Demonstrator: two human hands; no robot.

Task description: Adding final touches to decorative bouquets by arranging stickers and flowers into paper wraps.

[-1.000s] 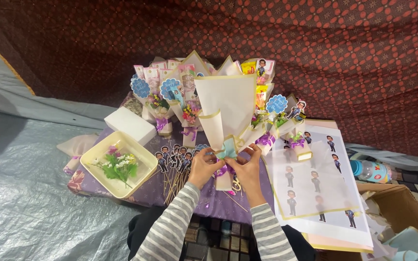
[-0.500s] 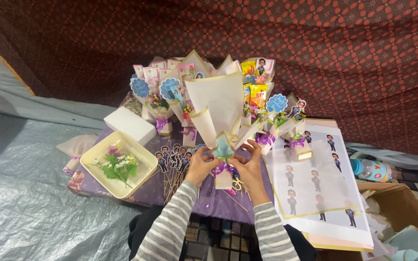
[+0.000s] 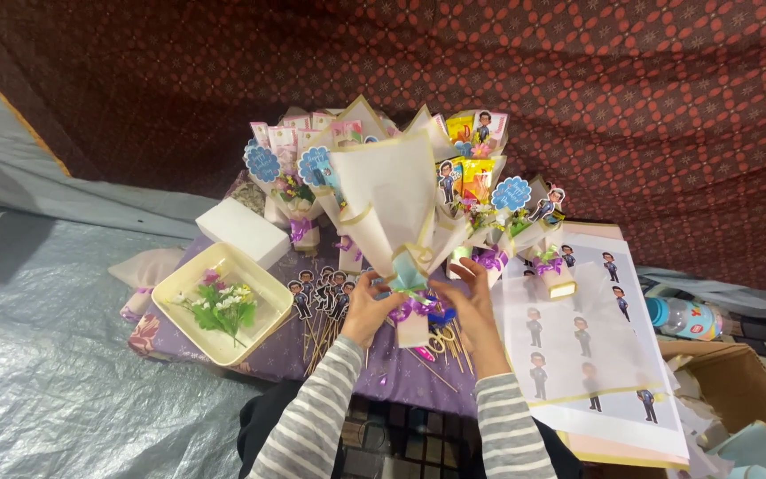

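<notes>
Both hands on the cream paper-wrapped bouquet (image 3: 389, 200), held upright over the low table's purple cloth (image 3: 277, 355). My left hand (image 3: 367, 308) has fingers closed around the left side of the neck, right hand (image 3: 465, 302) pinching the right side, both right at the purple ribbon bow (image 3: 410, 308) and a bit of teal tissue (image 3: 406, 278) above it. The wrap's wide end points up and away from me, narrow stem end down between my hands.

Behind it: a row of finished small bouquets (image 3: 480, 191) with purple ribbons, round blue tags and small cartoon-figure toppers. Left of my hands: cream tray (image 3: 184, 288) holding loose artificial flowers (image 3: 221, 304), white block (image 3: 243, 232) just beyond it. Bunch of figure toppers on sticks (image 3: 319, 297) lying just beside the left hand. Right: printed sheet of cartoon figures (image 3: 578, 341), touching distance from the right hand. Cardboard box (image 3: 738, 381) and a bottle (image 3: 684, 317) far right. Grey tarp (image 3: 55, 355) on the left.
</notes>
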